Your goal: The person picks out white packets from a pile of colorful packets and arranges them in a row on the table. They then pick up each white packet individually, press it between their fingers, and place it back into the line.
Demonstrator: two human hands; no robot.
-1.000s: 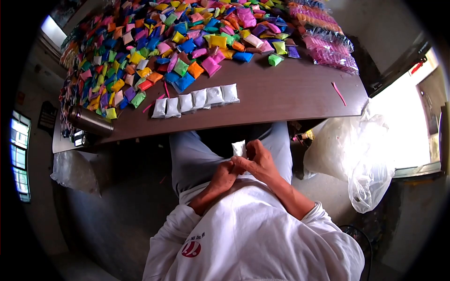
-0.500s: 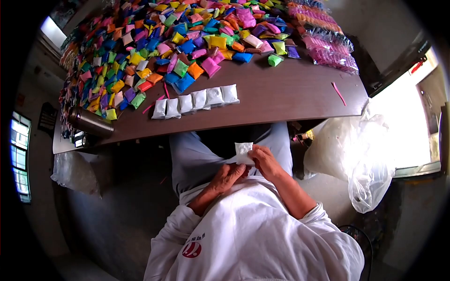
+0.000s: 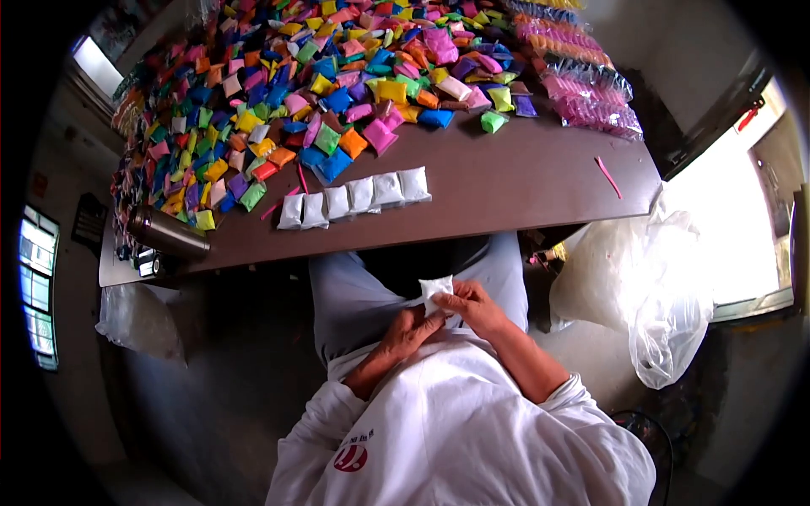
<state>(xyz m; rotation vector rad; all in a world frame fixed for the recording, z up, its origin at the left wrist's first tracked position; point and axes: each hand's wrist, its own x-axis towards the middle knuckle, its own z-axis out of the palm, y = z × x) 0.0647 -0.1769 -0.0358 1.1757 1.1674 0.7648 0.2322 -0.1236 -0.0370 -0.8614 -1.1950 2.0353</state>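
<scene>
Over my lap I hold a small white packet [image 3: 434, 288] below the table edge. My right hand [image 3: 474, 305] pinches it from the right side, thumb across its front. At its lower edge my left hand [image 3: 408, 331] is closed, with the fingertips partly hidden behind the packet. Ahead on the brown table [image 3: 515, 181], several like white packets [image 3: 361, 194] lie in a slightly slanting row, touching or overlapping. Beside the row's left end are thin pink strips [image 3: 301, 177].
A large heap of coloured packets [image 3: 337, 101] covers the table's far and left parts. Clear-wrapped pink bundles [image 3: 591, 88] line the right back. A metal flask [image 3: 169, 232] lies at the left front. Plastic bags [image 3: 624, 270] hang at the right; another pink strip [image 3: 608, 177] lies nearby.
The white packet has come slightly lower and tilted in my hands. My right thumb now lies further across its front. The whole view has shifted a little.
</scene>
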